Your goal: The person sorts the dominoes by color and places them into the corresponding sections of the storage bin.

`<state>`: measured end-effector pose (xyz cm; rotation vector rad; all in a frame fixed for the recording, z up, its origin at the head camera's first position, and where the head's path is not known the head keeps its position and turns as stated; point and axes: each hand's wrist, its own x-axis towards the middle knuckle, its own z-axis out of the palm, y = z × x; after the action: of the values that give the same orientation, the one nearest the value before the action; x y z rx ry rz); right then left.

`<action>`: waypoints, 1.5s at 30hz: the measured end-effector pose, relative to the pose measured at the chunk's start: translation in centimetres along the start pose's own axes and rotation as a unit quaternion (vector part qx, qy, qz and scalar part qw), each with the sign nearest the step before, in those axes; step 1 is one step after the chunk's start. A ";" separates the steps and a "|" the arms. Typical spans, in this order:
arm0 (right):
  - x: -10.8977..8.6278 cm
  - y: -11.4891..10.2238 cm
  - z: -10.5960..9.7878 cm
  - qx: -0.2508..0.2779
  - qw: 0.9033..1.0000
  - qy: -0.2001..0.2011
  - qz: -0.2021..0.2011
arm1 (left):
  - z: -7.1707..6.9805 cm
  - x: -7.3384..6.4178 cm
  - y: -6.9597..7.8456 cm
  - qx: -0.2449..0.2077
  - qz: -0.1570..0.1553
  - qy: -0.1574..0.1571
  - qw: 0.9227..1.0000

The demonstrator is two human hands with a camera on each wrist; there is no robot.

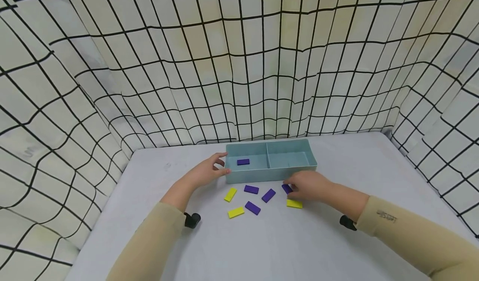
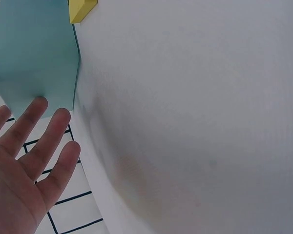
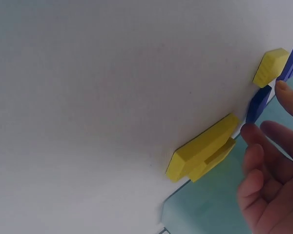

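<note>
Only the head view shows the divider [image 1: 267,156] of the tray [image 1: 248,176] and a purple block [image 1: 243,162] in its left compartment. The left wrist view shows the left hand [image 2: 27,161], fingers spread wide, touching the tray's end. The right hand's [image 1: 310,185] fingers narrow round another purple block [image 1: 287,188] near the tray's front, beside a yellow block [image 1: 294,204]. Table [image 1: 258,252] stretches nearer the person; a net [image 1: 258,105] rises just behind the tray.

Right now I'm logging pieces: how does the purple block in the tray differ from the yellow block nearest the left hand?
The purple block lies in the tray's left compartment; the yellow block lies on the table. In the head view, the purple block lies nearly straight across, the yellow block slanted. The purple block is dark, the yellow block bright. Both are oblong, and neither is held.
</note>
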<state>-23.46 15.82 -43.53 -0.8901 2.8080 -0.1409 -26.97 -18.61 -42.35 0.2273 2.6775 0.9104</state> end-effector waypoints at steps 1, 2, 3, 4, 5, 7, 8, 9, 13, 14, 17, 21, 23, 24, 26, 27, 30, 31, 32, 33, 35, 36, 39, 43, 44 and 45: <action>0.1 -0.1 0.1 -0.003 1.000 -0.001 0.004 | 0.0 0.0 0.0 0.000 0.000 0.000 1.000; 0.1 -0.2 0.1 -0.005 1.000 -0.002 0.007 | 0.0 0.0 0.0 0.000 0.000 0.000 1.000; 0.2 -0.3 0.1 -0.008 1.000 -0.003 0.010 | 0.0 0.0 0.0 0.000 0.001 0.000 1.000; 0.2 -0.4 0.1 -0.008 1.000 -0.005 0.012 | 0.0 0.0 0.0 0.000 0.001 0.001 1.000; 0.2 -0.5 0.1 -0.010 1.000 -0.006 0.014 | 0.0 0.0 0.0 0.001 0.001 0.001 1.000; 0.3 -0.5 0.1 -0.013 1.000 -0.008 0.015 | 0.0 0.1 0.0 0.001 0.003 0.003 1.000; 0.3 -0.5 0.1 -0.012 1.000 -0.009 0.015 | 0.0 0.2 0.0 0.001 0.004 0.003 1.000; 0.4 -0.5 0.2 -0.013 1.000 -0.009 0.015 | 0.0 0.2 0.0 0.001 0.004 0.003 1.000; 0.4 -0.5 0.3 -0.016 1.000 -0.009 0.015 | 0.0 0.2 -0.1 0.001 0.007 -0.002 1.000; 0.4 -0.6 0.3 -0.015 1.000 -0.009 0.013 | -0.1 0.2 -0.2 0.002 0.006 -0.003 1.000; 0.4 -0.8 0.2 -0.010 1.000 -0.003 0.007 | -0.3 0.0 -0.2 0.004 0.001 -0.002 1.000; 0.3 -1.0 0.0 0.001 1.000 0.004 0.002 | -0.4 -0.1 -0.2 0.003 0.002 0.000 1.000; 0.2 -1.0 -0.1 0.007 1.000 0.003 0.005 | -0.4 -0.1 -0.1 0.001 0.006 -0.002 1.000; 0.1 -0.9 -0.2 0.010 1.000 0.003 0.007 | -0.3 0.0 -0.1 0.001 0.007 -0.004 1.000; 0.0 -0.7 -0.3 0.012 1.000 0.003 0.012 | -0.3 0.1 -0.1 0.000 0.008 -0.005 1.000; -0.1 -0.6 -0.4 0.014 1.000 0.004 0.013 | -0.2 0.1 -0.1 0.000 0.010 -0.006 1.000; -0.4 -0.3 -0.9 0.016 1.000 0.011 0.011 | -0.2 0.2 -0.1 -0.001 0.008 -0.005 1.000; -0.4 -0.2 -1.1 0.019 1.000 0.013 0.009 | -0.2 0.2 -0.1 -0.001 0.008 -0.004 1.000; -0.6 -0.2 -1.4 0.021 1.000 0.015 0.007 | -0.2 0.2 -0.1 -0.001 0.008 -0.003 1.000; -0.7 -0.2 -1.6 0.021 1.000 0.017 0.005 | -0.2 0.3 -0.1 -0.001 0.007 -0.003 1.000; -0.9 -0.2 -2.2 0.021 1.000 0.018 0.002 | -0.2 0.3 -0.1 -0.003 0.007 -0.003 1.000; -1.0 -0.2 -2.5 0.019 1.000 0.017 0.000 | -0.2 0.3 -0.1 -0.004 0.006 -0.004 1.000; -1.2 -0.1 -3.3 0.012 1.000 0.018 -0.008 | -0.2 0.3 -0.2 -0.009 0.005 -0.006 1.000; -1.1 0.0 -4.2 0.001 0.999 0.019 -0.025 | -0.2 0.3 -0.2 -0.016 0.006 -0.006 1.000; -1.1 0.0 -4.4 -0.002 0.999 0.020 -0.029 | -0.2 0.3 -0.2 -0.016 0.007 -0.006 1.000; -1.0 0.0 -4.6 -0.004 0.999 0.023 -0.033 | -0.2 0.3 -0.2 -0.017 0.007 -0.006 1.000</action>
<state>-23.63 16.56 -38.83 -0.9943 2.8234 -0.1621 -27.32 -18.81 -42.44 0.2438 2.6506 0.9545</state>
